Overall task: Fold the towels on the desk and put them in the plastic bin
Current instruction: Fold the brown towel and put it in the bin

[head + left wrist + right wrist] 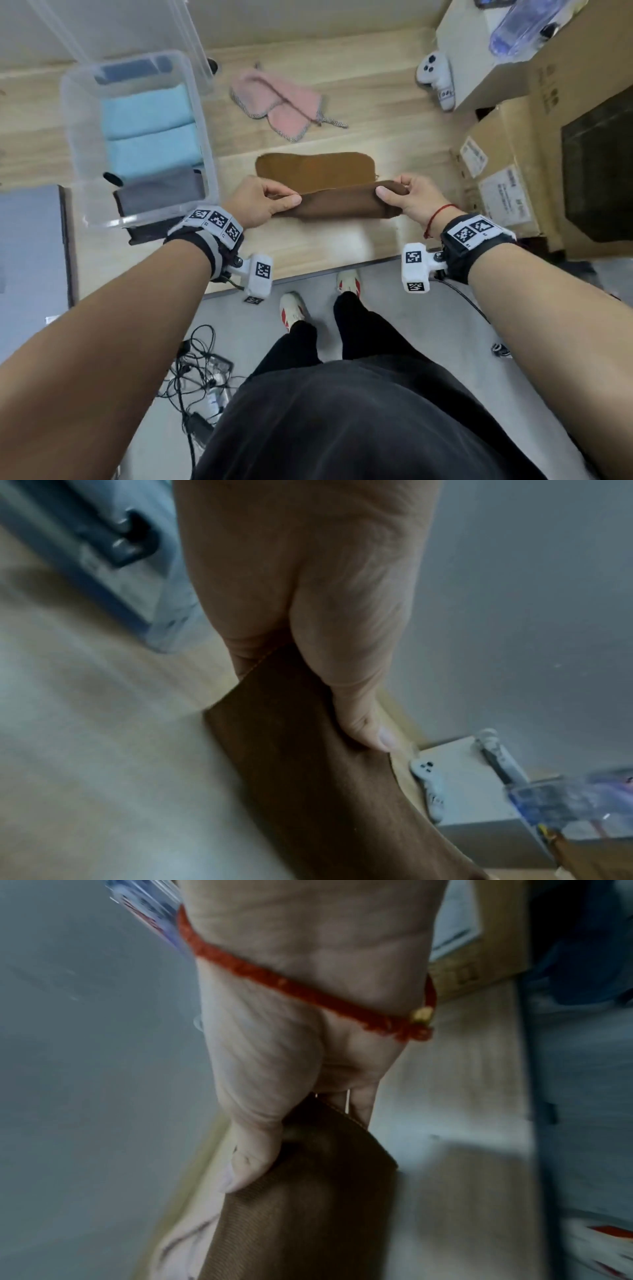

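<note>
Clear plastic bin [73, 113] w/ blue, two light-blue & grey folded towels inside; left hand [262, 202] & right hand [409, 198] each pinch brown cloth towel [318, 171] mid-fold, crumpled pink towel [277, 102] untouched on desk.

**An office or lab workroom**

A work setting is suggested by a wooden desk [376, 113] crowded with cardboard boxes [507, 178], a white controller [435, 77] and a laptop [30, 253]. Tangled cables [198, 373] are seen on the grey floor [428, 325].
</note>
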The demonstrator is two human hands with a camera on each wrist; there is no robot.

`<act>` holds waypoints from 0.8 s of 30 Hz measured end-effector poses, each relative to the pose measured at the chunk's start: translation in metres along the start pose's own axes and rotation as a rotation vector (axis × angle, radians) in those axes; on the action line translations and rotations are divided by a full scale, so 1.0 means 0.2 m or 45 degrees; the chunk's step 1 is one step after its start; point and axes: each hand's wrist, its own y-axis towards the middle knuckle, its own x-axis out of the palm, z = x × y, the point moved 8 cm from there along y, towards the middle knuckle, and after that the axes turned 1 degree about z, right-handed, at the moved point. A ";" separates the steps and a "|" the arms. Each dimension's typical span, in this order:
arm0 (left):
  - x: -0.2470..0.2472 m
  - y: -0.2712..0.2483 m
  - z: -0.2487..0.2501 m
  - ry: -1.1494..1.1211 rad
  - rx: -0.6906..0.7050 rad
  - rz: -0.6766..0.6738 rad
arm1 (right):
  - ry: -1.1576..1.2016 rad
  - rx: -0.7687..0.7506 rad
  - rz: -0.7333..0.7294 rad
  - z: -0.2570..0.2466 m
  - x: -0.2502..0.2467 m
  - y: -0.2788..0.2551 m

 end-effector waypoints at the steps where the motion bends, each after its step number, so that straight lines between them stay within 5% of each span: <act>1: 0.06 -0.02 -0.05 0.031 -0.036 -0.043 | -0.025 0.035 -0.016 0.09 0.02 -0.01; 7: 0.21 -0.07 -0.20 0.081 -0.103 -0.094 | -0.028 0.088 -0.086 0.29 0.11 -0.06; 17: 0.04 0.18 -0.20 -0.129 -0.057 0.187 | 0.114 -0.017 0.030 0.12 0.07 0.14; 24: -0.02 0.38 -0.22 -0.008 -0.121 0.306 | 0.084 0.025 0.085 0.08 0.08 0.35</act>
